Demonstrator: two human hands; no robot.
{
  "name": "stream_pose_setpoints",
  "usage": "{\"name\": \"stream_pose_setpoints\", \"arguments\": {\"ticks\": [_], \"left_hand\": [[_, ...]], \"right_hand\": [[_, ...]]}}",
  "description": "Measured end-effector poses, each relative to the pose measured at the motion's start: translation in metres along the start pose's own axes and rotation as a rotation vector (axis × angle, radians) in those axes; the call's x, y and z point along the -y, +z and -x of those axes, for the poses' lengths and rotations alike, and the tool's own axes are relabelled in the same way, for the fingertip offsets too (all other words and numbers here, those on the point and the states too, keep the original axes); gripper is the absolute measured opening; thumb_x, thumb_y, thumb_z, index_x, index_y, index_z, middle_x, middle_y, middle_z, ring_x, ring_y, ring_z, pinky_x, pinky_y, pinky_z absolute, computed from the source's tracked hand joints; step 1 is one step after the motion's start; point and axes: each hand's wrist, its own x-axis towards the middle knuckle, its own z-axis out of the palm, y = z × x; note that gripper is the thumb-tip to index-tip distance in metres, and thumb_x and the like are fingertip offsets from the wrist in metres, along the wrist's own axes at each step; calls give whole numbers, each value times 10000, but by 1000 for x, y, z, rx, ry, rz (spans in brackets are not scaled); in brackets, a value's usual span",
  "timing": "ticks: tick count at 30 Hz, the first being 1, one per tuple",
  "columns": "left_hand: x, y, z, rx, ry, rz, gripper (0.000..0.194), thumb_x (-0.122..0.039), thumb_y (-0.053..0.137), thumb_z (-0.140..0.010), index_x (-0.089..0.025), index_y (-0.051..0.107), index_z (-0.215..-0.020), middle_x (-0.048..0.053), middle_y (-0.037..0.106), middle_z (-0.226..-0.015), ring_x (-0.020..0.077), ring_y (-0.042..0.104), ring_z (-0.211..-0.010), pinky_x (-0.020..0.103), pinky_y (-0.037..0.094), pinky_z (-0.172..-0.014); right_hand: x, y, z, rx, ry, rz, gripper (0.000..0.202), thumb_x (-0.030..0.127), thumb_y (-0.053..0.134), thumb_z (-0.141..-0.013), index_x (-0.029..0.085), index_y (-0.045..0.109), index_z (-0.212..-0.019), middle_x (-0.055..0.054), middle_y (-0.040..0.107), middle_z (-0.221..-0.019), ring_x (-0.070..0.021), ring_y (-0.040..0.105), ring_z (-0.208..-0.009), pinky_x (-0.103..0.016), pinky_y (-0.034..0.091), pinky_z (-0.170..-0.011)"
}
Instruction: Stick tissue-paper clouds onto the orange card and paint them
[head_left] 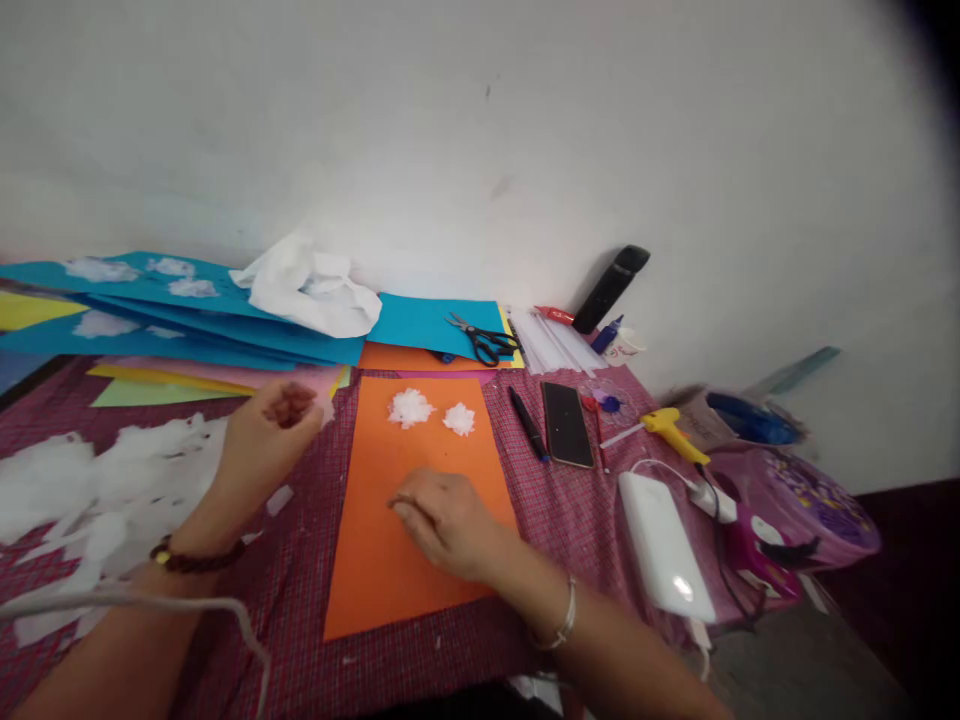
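Observation:
An orange sheet (412, 600) lies on the checked cloth, with a larger white tissue puff (410, 408) and a smaller one (459, 419) near its far edge. Over the middle of the sheet is my right hand (446, 525), its fingers pressed together; anything in them is hidden. My left hand (270, 435) is raised to the left of the sheet, fingers curled and blurred, with a small pale tissue piece (328, 408) at the fingertips. Torn white tissue (142, 480) spreads to the left of that hand.
Blue sheets (300, 350) with crumpled tissue (311, 290) lie along the wall. Scissors (484, 338) rest behind the orange sheet. To the right are a marker (529, 425), phone (568, 425), yellow glue gun (675, 432), white power bank (666, 545) and pink basket (795, 500). A cable (150, 602) crosses the left forearm.

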Motion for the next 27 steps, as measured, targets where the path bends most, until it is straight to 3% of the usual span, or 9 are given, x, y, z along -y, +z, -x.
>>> {"name": "stream_pose_setpoints", "arguments": {"ticks": [3, 6, 11, 15, 18, 22, 25, 27], "left_hand": [[-11, 14, 14, 119, -79, 192, 305, -373, 734, -671, -229, 642, -923, -10, 662, -785, 165, 614, -707, 274, 480, -649], [-21, 23, 25, 170, -144, 158, 245, -411, 754, -662, -240, 688, -824, 8, 687, -778, 179, 618, -687, 282, 482, -608], [-27, 28, 35, 142, -168, 86, 177, -423, 759, -656, -273, 673, -693, -3, 666, -702, 189, 598, -654, 302, 481, -597], [-22, 29, 35, 146, -267, 83, 149, -408, 741, -674, -290, 664, -722, 7, 664, -757, 221, 617, -734, 341, 503, -658], [-15, 28, 30, 193, -346, 163, 107, -365, 742, -662, -297, 668, -701, 9, 653, -777, 201, 577, -692, 330, 471, -597], [-13, 22, 19, 251, -478, 426, 87, -240, 732, -594, -258, 652, -621, -7, 614, -693, 127, 468, -560, 264, 379, -492], [-20, 16, 14, 293, -512, 559, 127, -195, 747, -593, -219, 635, -648, -30, 572, -608, 100, 457, -544, 227, 366, -498], [-26, 13, 13, 241, -472, 552, 156, -182, 765, -599, -200, 626, -669, -41, 565, -601, 85, 459, -543, 218, 347, -497]], "right_hand": [[6, -4, -1, -57, -82, -3, 167, 201, 449, -942, 179, 614, -921, -71, 657, -833, -149, 603, -742, -251, 494, -643], [11, -8, 1, -106, -101, 64, 174, 219, 481, -924, 198, 651, -894, -34, 614, -748, -134, 539, -626, -250, 431, -538], [13, -1, 7, 6, -261, 27, 185, 253, 513, -956, 199, 687, -922, 51, 519, -572, -97, 437, -484, -250, 357, -462], [7, 5, 10, 148, -285, -52, 232, 296, 488, -982, 239, 698, -1061, 38, 673, -752, -87, 487, -529, -247, 400, -502], [2, 4, 10, 167, -273, -109, 257, 284, 478, -986, 230, 693, -1117, 25, 731, -949, -81, 544, -610, -247, 430, -555], [4, 5, 11, 179, -310, -162, 239, 340, 520, -968, 227, 711, -1057, 20, 727, -943, -77, 573, -617, -258, 438, -548], [12, -1, 12, 86, -255, -159, 294, 352, 449, -1002, 204, 701, -1034, -12, 707, -886, -77, 622, -665, -234, 482, -589], [18, -12, 9, -102, -173, -186, 326, 293, 367, -1028, 188, 668, -1096, -40, 707, -918, -89, 651, -726, -220, 516, -624]]}}
